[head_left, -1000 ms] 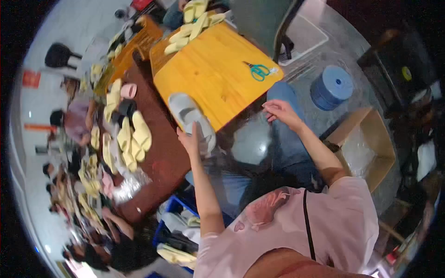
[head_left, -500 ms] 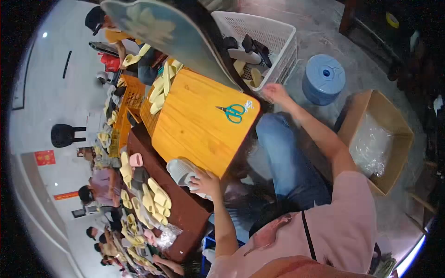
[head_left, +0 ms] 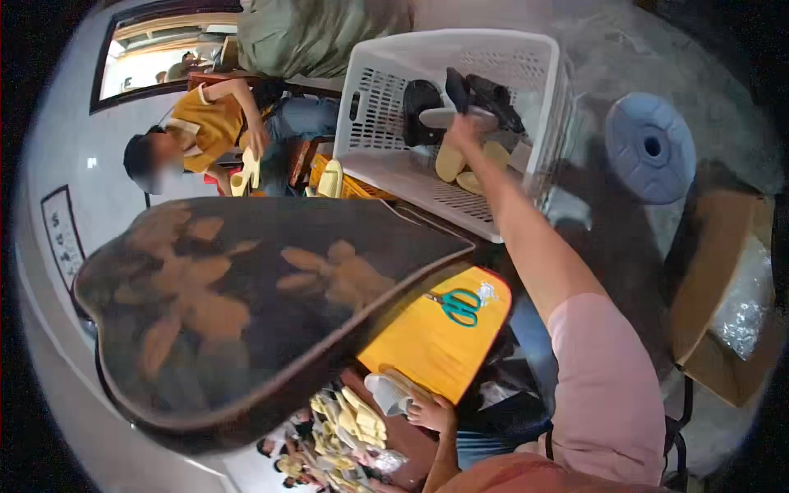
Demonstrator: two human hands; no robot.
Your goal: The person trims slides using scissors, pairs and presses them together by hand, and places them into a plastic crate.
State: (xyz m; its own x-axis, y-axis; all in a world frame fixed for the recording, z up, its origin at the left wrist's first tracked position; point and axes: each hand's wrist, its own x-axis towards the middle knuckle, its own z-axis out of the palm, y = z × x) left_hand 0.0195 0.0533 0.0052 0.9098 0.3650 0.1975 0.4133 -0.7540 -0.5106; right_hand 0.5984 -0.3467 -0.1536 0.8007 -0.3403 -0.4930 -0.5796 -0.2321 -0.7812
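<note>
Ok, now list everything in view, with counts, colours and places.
Held slipper: one, grey, at tabletop's edge.
Basket: one, white, top centre.
Pale slipper: one, greyish, in basket.
Dark footwear: several, black, in basket.
Other slippers: many, yellow, basket, lower centre, upper left.
Tabletop: one, orange, centre.
Scissors: one pair, teal handles, on tabletop.
Flowered panel: one, dark, left of tabletop.
Drum: one, blue, right.
Box: one, brown, right edge.
Clear plastic: amount unclear, colourless, in box.
Sack: one, greenish, top.
Framed pane: one, black frame, upper left.
Wall sign: one, white, left edge.
Co-worker: one, yellow top, upper left.
Distant people: several, colours unclear, bottom.
Left hand: one, bare, on held slipper.
Right hand: one, bare, at pale slipper, grip unclear.
</note>
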